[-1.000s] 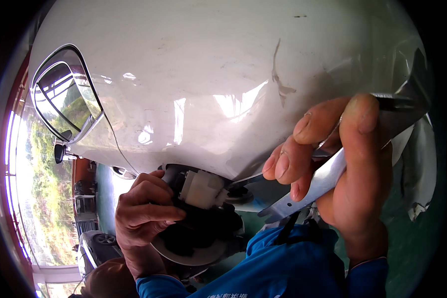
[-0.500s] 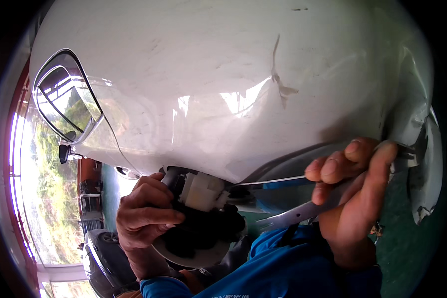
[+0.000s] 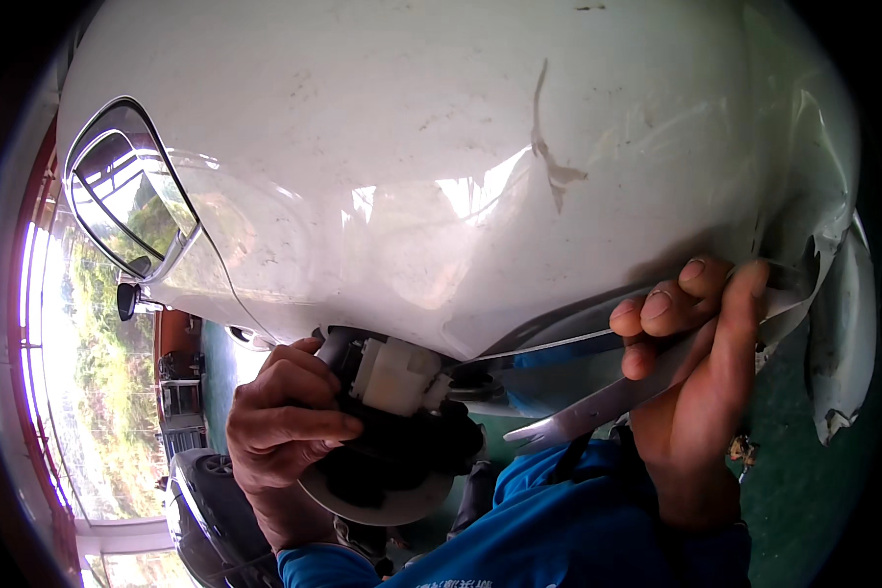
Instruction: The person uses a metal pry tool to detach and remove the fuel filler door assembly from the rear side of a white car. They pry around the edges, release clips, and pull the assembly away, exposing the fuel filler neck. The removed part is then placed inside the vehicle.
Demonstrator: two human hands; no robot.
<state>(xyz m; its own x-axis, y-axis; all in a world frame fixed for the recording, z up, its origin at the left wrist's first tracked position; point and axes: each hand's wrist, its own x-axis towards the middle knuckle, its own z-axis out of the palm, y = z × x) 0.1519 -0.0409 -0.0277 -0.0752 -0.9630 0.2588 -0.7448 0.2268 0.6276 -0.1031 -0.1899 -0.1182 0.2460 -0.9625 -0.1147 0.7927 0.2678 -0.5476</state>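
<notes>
A large white car panel (image 3: 382,147) fills the upper view, with a brown scrape mark and dents on it. Along its lower edge my left hand (image 3: 286,416) is closed on a black part with a whitish plastic block (image 3: 400,377); a pale round disc (image 3: 382,508) shows beneath. My right hand (image 3: 691,372) grips a flat metal pry bar (image 3: 583,407). Its forked end points left and down. The bar's other end reaches the crumpled panel edge at the right, where its tip is hard to make out.
At the far right hangs a bent light-coloured panel piece (image 3: 843,343). The car's side window (image 3: 132,191) and mirror (image 3: 126,301) are at the left. A dark car (image 3: 211,514) stands lower left, near a brown cabinet (image 3: 178,338). The floor (image 3: 794,480) is green.
The upper end of the pry bar has shifted slightly, and my right hand with it, a little up at the crumpled edge. My left hand stays nearly in place.
</notes>
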